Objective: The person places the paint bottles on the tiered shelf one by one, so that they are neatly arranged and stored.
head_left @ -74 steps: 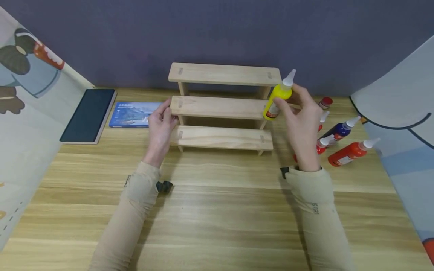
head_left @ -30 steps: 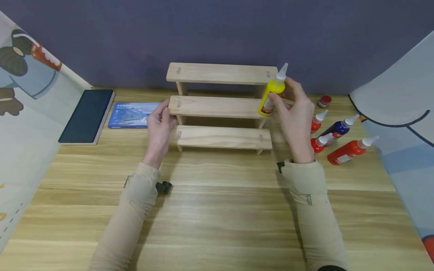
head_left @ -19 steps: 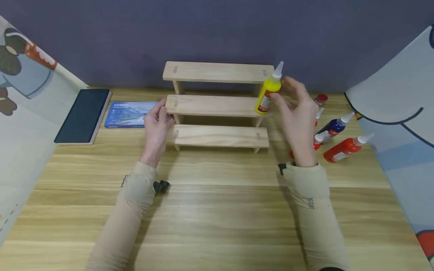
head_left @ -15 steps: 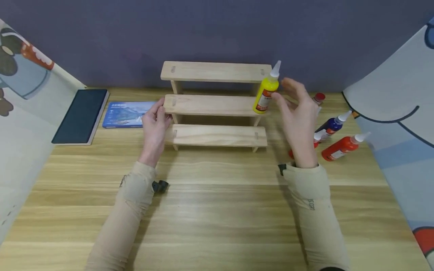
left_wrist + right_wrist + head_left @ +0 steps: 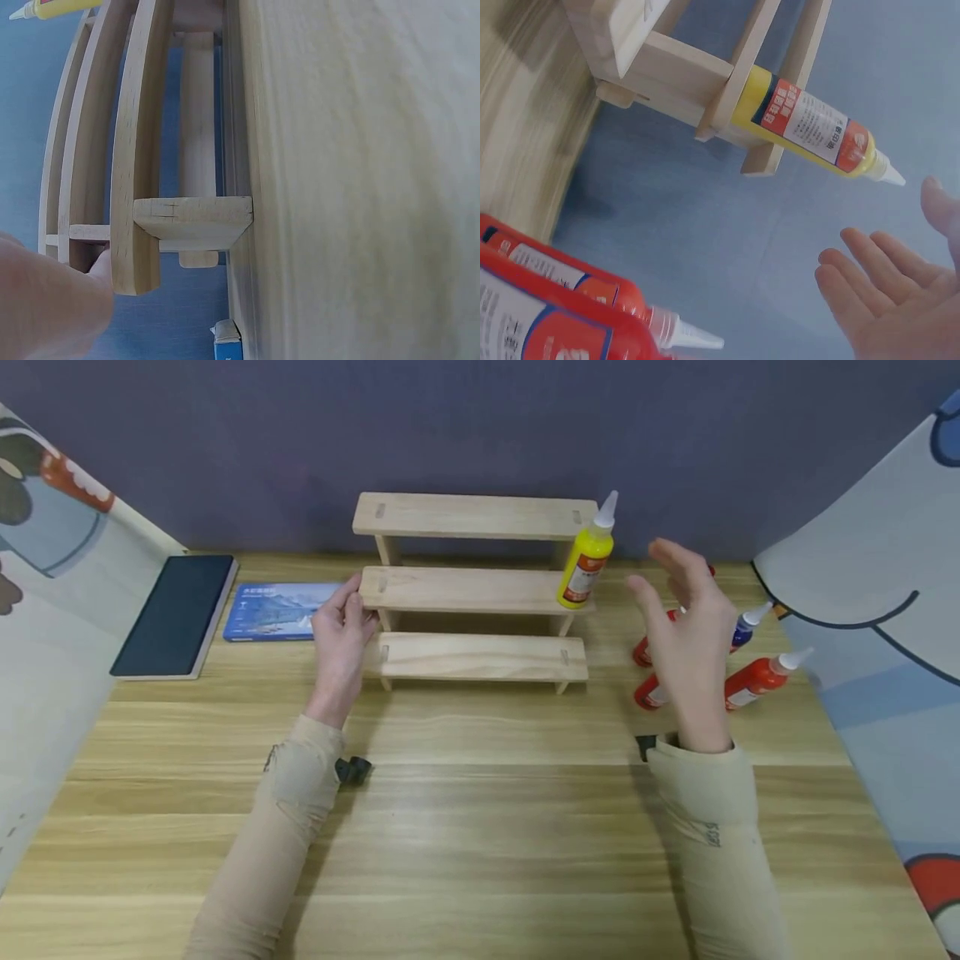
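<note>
A yellow bottle with a white nozzle stands upright at the right end of the middle tier of a wooden three-tier rack. Right of it, the right hand hangs in the air with thumb and fingers spread, touching nothing. In the right wrist view, a gap separates the yellow bottle from the hand. The left hand grips the left end of the middle tier between thumb and fingers. The left wrist view shows that hand at the tier's end, its fingertips partly hidden behind the wood.
Red bottles and a blue bottle stand at the right, partly behind the right hand. On the left lie a dark book and a blue box. A dark grey wall rises behind the rack.
The right hand carried the yellow bottle left to the middle tier, let go of it, and has moved away to the right with its fingers spread. The left hand keeps its grip on the rack.
</note>
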`<state>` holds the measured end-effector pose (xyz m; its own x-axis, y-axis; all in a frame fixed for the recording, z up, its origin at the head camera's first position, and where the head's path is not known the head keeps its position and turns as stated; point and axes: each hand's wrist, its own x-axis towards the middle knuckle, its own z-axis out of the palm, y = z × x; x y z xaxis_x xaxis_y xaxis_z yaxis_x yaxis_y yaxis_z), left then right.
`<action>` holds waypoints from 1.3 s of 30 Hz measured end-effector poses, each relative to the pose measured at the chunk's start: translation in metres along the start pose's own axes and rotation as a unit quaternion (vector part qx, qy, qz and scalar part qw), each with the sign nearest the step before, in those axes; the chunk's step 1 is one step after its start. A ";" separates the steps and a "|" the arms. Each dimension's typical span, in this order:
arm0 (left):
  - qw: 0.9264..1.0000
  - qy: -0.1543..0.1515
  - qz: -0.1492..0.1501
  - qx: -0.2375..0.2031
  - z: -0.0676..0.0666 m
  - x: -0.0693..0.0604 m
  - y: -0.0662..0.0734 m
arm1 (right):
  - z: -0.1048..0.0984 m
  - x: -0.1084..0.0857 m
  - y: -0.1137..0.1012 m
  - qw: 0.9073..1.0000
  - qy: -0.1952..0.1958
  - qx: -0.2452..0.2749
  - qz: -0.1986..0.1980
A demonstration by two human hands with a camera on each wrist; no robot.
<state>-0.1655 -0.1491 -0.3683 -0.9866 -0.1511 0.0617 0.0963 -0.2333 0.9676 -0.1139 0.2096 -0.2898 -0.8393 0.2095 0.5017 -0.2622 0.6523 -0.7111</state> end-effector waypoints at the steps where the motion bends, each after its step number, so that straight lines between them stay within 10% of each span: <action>1: 1.000 0.001 -0.001 -0.003 0.000 0.000 0.000 | -0.001 -0.001 0.000 1.000 0.001 -0.003 0.001; 13: 1.000 -0.003 -0.003 0.004 -0.004 -0.001 0.003 | -0.017 -0.014 0.013 0.999 0.039 0.008 -0.028; 39: 1.000 0.002 -0.013 0.009 -0.005 0.003 0.004 | -0.049 -0.052 0.051 0.997 0.016 -0.041 0.059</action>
<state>-0.1670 -0.1547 -0.3658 -0.9882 -0.1490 0.0364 0.0690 -0.2197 0.9731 -0.0606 0.2674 -0.3280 -0.8459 0.3115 0.4329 -0.1208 0.6788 -0.7243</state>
